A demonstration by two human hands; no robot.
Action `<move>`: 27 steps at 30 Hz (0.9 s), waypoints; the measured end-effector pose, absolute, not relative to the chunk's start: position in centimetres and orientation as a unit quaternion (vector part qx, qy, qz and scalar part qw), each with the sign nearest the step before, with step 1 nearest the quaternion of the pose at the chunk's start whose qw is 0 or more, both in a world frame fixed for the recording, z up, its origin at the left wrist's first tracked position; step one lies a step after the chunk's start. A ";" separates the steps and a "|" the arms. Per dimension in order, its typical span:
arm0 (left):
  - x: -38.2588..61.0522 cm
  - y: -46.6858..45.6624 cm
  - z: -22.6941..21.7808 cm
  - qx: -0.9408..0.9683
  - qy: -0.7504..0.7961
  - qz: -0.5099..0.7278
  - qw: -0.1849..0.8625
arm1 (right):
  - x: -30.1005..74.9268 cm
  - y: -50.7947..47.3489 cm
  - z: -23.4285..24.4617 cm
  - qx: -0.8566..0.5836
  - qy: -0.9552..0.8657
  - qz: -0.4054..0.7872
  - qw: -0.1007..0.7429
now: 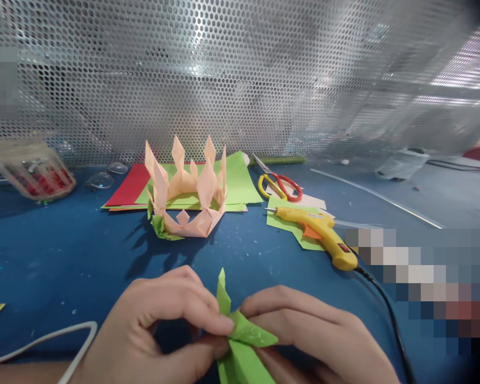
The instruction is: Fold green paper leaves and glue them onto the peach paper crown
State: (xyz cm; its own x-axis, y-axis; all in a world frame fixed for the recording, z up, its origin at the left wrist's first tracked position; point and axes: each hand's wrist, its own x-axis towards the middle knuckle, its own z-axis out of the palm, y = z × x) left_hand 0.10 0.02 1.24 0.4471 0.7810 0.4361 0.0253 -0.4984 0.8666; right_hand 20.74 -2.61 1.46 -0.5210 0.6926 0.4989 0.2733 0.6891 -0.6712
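Both my hands pinch a folded green paper piece (pixel 240 341) at the bottom middle, just above the blue table (pixel 64 261). My left hand (pixel 160 325) grips its left side between thumb and fingers. My right hand (pixel 316 336) holds the right side, fingers closed on it. One point of the green piece sticks upward between my hands. Behind them stands a peach folded-paper crown-like flower (pixel 186 197) with a green folded bit at its base.
Red and green paper sheets (pixel 240 181) lie behind the flower. Red and yellow scissors (pixel 278 184) and a yellow glue gun (pixel 320 232) with a black cord lie to the right. A glass jar (pixel 32 170) lies at the left. A perforated metal screen (pixel 240 74) closes the back. A white cable (pixel 44 341) runs at the lower left.
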 end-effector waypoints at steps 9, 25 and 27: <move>-0.1 0.1 1.1 0.760 0.222 0.470 0.391 | 20.2 -2.5 1.1 -0.362 -0.795 0.286 0.395; 0.0 0.1 1.6 0.715 0.288 0.444 0.457 | 19.3 -2.4 1.4 -0.361 -0.734 0.384 0.428; 0.1 0.1 1.6 0.707 0.304 0.444 0.459 | 19.3 -2.5 1.2 -0.369 -0.722 0.404 0.425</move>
